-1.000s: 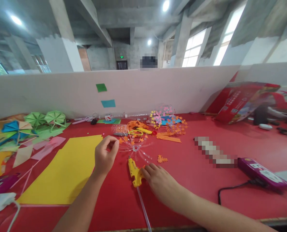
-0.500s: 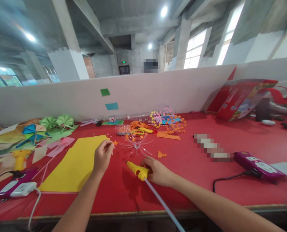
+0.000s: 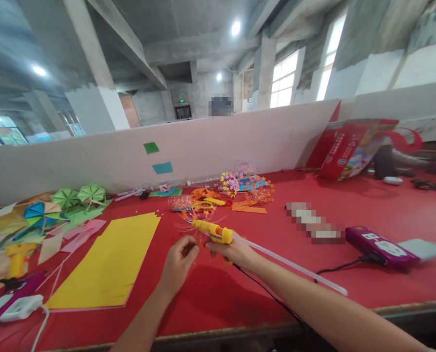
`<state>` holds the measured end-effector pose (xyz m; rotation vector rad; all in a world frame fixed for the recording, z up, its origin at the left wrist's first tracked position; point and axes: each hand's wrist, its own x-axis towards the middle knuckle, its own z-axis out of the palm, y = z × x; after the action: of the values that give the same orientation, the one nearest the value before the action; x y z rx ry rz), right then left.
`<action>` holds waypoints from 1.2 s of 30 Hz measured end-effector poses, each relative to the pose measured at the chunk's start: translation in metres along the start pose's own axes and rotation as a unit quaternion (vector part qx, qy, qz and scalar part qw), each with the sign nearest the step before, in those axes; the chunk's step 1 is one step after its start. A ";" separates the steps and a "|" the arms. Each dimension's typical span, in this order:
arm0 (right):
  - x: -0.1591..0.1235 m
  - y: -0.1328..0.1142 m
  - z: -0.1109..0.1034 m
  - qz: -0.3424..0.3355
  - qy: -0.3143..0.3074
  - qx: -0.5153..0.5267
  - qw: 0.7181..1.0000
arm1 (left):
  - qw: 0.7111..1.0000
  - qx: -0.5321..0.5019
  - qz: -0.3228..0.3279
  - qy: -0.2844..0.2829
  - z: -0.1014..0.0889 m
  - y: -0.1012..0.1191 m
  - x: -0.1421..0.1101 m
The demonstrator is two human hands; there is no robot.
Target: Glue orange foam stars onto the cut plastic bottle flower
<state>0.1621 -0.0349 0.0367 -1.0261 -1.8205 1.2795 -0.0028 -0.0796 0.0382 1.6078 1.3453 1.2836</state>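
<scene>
My right hand (image 3: pixel 236 250) grips a yellow glue gun (image 3: pixel 212 231), its nozzle pointing left and a long translucent glue stick (image 3: pixel 298 266) jutting from its back. Just left of it, my left hand (image 3: pixel 181 261) is closed in a pinch, with a small orange star (image 3: pixel 202 240) barely visible at the fingertips. Behind the glue gun stands a clear plastic bottle piece cut into spread strips (image 3: pixel 188 226), with orange stars on some strip ends. The glue gun and right hand hide part of it.
Yellow sheets (image 3: pixel 107 264) lie left of my hands, beyond them folded paper umbrellas (image 3: pixel 65 198), another glue gun (image 3: pixel 18 256) and a power strip (image 3: pixel 15 293). Star-tipped plastic pieces (image 3: pixel 230 183) sit by the white partition (image 3: pixel 107 151). A purple power strip (image 3: pixel 381 248) and red bag (image 3: pixel 353 151) are rightward.
My right hand has picked the glue gun up off the table and raised it, nozzle now near the strips. My left hand, with the orange star, has moved right and nearer to me.
</scene>
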 end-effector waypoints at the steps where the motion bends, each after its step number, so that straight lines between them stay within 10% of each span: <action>1: 0.001 0.000 0.001 0.006 0.001 0.004 1.000 | 1.000 -0.004 -0.002 -0.004 0.001 0.001 -0.001; 18: 0.024 -0.010 -0.029 0.016 0.019 0.009 1.000 | 0.998 0.005 0.047 -0.050 0.021 0.003 0.045; 27: 0.008 0.014 -0.033 -0.038 0.020 0.087 0.995 | 0.994 0.048 0.067 0.069 0.001 -0.021 0.034; 33: 0.004 0.019 -0.021 0.063 0.020 0.042 0.997 | 0.985 0.105 0.126 -0.044 0.010 -0.015 0.025; 36: 0.004 0.027 -0.014 0.011 0.029 0.014 0.999 | 0.977 0.140 0.141 -0.072 0.017 -0.016 0.020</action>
<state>0.1785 -0.0200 0.0149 -1.0603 -1.7466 1.2715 0.0084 -0.0546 0.0239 2.1075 1.2847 1.1451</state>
